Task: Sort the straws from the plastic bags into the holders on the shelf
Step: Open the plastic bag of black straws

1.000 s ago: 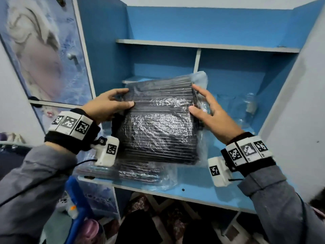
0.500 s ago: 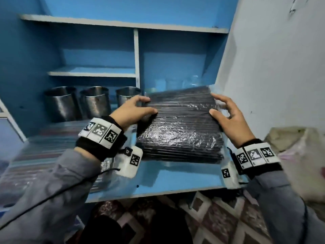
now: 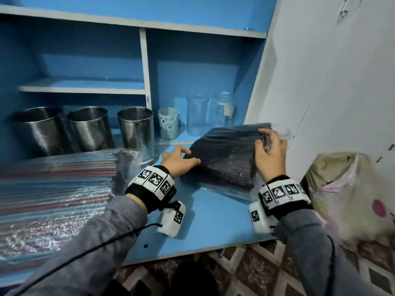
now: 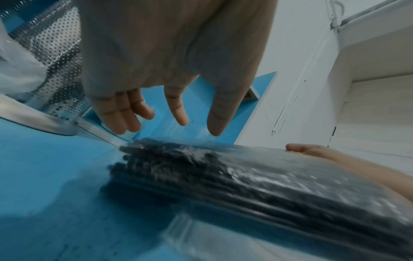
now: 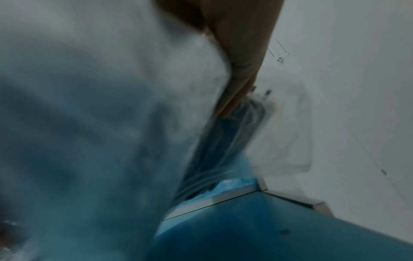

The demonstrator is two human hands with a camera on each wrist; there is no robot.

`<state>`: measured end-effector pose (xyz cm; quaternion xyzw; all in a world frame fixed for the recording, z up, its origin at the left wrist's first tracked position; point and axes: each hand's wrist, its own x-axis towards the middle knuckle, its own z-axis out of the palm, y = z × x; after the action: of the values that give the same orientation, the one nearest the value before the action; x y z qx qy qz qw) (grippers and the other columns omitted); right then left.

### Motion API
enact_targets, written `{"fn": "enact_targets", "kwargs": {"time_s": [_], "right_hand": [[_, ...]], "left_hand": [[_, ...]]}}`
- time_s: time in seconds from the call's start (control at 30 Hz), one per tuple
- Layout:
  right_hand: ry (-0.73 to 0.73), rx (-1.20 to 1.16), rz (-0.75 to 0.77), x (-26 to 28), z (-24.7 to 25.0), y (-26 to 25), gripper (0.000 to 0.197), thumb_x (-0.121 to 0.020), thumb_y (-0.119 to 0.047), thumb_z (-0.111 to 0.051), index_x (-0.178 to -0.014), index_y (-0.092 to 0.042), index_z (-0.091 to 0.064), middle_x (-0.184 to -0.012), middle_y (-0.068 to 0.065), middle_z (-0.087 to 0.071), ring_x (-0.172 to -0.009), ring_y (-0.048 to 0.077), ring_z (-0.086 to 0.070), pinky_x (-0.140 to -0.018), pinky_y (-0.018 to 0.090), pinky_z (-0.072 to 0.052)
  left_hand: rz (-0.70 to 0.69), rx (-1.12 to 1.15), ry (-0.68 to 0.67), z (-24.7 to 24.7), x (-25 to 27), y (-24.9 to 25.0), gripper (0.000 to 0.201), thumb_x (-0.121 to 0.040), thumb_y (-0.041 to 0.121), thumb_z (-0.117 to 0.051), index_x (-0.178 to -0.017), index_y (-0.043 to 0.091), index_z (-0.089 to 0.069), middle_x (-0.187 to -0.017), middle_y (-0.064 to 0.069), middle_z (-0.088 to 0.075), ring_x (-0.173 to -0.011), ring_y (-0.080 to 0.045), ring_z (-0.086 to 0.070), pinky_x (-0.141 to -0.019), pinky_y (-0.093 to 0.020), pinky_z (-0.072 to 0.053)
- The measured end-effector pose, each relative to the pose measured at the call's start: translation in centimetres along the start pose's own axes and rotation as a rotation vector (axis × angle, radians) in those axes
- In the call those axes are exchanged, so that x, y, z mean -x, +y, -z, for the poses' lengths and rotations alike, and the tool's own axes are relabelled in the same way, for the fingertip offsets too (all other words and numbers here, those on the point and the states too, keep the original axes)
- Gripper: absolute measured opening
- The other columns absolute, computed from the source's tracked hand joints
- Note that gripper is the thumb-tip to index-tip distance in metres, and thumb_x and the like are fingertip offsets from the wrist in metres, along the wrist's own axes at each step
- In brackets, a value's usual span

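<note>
Blue-painted shelf unit (image 3: 205,218) with pale edging, split by a white upright divider (image 3: 145,67); a short inner shelf (image 3: 81,87) on the left side. White wall (image 3: 333,82) close on the right. Below, patterned floor (image 3: 252,272) in dark red and cream diamonds. Dim, cool, even light.

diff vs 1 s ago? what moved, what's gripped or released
The bag of black straws has come down from in front of the shelf and now lies on the blue shelf board. The left hand rests on its near-left end with straight fingers; the right hand pinches its right end. Both hands stayed on the bag.
</note>
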<state>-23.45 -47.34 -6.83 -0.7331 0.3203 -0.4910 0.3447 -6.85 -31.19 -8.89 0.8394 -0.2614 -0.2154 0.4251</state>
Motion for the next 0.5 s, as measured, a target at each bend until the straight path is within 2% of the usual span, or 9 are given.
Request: {"fn": "enact_targets", "kwargs": {"time_s": [0.03, 0.07, 0.13, 0.2, 0.3, 0.37, 0.43, 0.5], "right_hand": [[0.035, -0.002, -0.011, 0.1, -0.7, -0.2, 0.029, -0.091, -0.001, -0.052, -0.119, -0.010, -0.056, -0.129, 0.022, -0.039, -0.087, -0.006, -0.037, -0.082, -0.008, -0.023], [0.051, -0.004, -0.031, 0.4, -1.3, -0.5, 0.028, -0.090, 0.001, -0.051, -0.118, -0.006, -0.051, -0.129, 0.025, -0.034, -0.086, -0.001, -0.032, -0.082, -0.006, -0.024], [0.026, 0.000, -0.101, 0.9, -2.5, -0.7, 0.027, -0.091, 0.000, -0.050, -0.117, -0.003, -0.045, -0.130, 0.026, -0.028, -0.096, 0.007, -0.026, -0.092, 0.006, -0.026], [-0.035, 0.021, -0.165, 1.4, -3.2, -0.8, 0.027, -0.092, -0.005, -0.051, -0.118, -0.004, -0.043, -0.132, 0.024, -0.026, -0.100, 0.016, -0.030, -0.095, 0.014, -0.026], [-0.145, 0.077, -0.170, 1.8, -3.3, -0.4, 0.027, -0.094, -0.017, -0.056, -0.118, -0.010, -0.045, -0.130, 0.019, -0.033, -0.088, 0.012, -0.037, -0.083, 0.012, -0.024], [-0.228, 0.134, -0.127, 2.1, -3.1, -0.2, 0.026, -0.092, -0.024, -0.060, -0.115, -0.015, -0.051, -0.125, 0.014, -0.045, -0.082, 0.004, -0.041, -0.082, 0.016, -0.027], [-0.293, 0.164, -0.078, 2.5, -3.0, -0.4, 0.023, -0.090, -0.026, -0.063, -0.110, -0.018, -0.056, -0.114, 0.013, -0.056, -0.084, 0.012, -0.048, -0.082, 0.023, -0.035], [-0.358, 0.153, -0.038, 3.1, -3.1, -0.7, 0.017, -0.089, -0.024, -0.066, -0.104, -0.019, -0.060, -0.095, 0.013, -0.063, -0.079, 0.019, -0.057, -0.075, 0.026, -0.043]], "left_hand": [[0.012, -0.022, -0.027, -0.2, -0.1, -0.2, 0.034, -0.084, 0.046, -0.069, -0.105, 0.028, -0.048, -0.123, -0.010, -0.050, -0.087, -0.013, -0.056, -0.082, -0.025, -0.043], [0.026, -0.025, -0.088, -0.4, 0.0, -0.5, 0.037, -0.086, 0.049, -0.065, -0.108, 0.027, -0.046, -0.114, -0.008, -0.056, -0.082, -0.016, -0.059, -0.077, -0.028, -0.046], [0.081, 0.053, -0.243, -1.0, 0.2, -0.6, 0.046, -0.090, 0.054, -0.058, -0.120, 0.026, -0.036, -0.092, -0.006, -0.063, -0.063, -0.017, -0.064, -0.062, -0.027, -0.051], [0.118, 0.160, -0.289, -1.1, 0.4, -0.7, 0.052, -0.092, 0.054, -0.055, -0.127, 0.028, -0.028, -0.091, -0.009, -0.068, -0.058, -0.017, -0.066, -0.056, -0.024, -0.053], [0.105, 0.244, -0.228, -0.4, 0.3, -0.8, 0.051, -0.093, 0.050, -0.056, -0.132, 0.031, -0.029, -0.109, -0.007, -0.062, -0.070, -0.023, -0.067, -0.064, -0.030, -0.057], [0.102, 0.299, -0.178, 0.1, 0.1, -1.1, 0.046, -0.094, 0.046, -0.057, -0.132, 0.034, -0.033, -0.110, -0.004, -0.060, -0.073, -0.022, -0.064, -0.071, -0.033, -0.055], [0.106, 0.377, -0.114, 0.7, -0.3, -1.5, 0.040, -0.094, 0.040, -0.057, -0.129, 0.034, -0.039, -0.101, 0.000, -0.058, -0.070, -0.019, -0.059, -0.068, -0.031, -0.052], [0.098, 0.434, -0.035, 1.2, -0.7, -1.8, 0.037, -0.093, 0.037, -0.059, -0.126, 0.035, -0.043, -0.098, 0.005, -0.056, -0.072, -0.013, -0.056, -0.061, -0.026, -0.049]]}}
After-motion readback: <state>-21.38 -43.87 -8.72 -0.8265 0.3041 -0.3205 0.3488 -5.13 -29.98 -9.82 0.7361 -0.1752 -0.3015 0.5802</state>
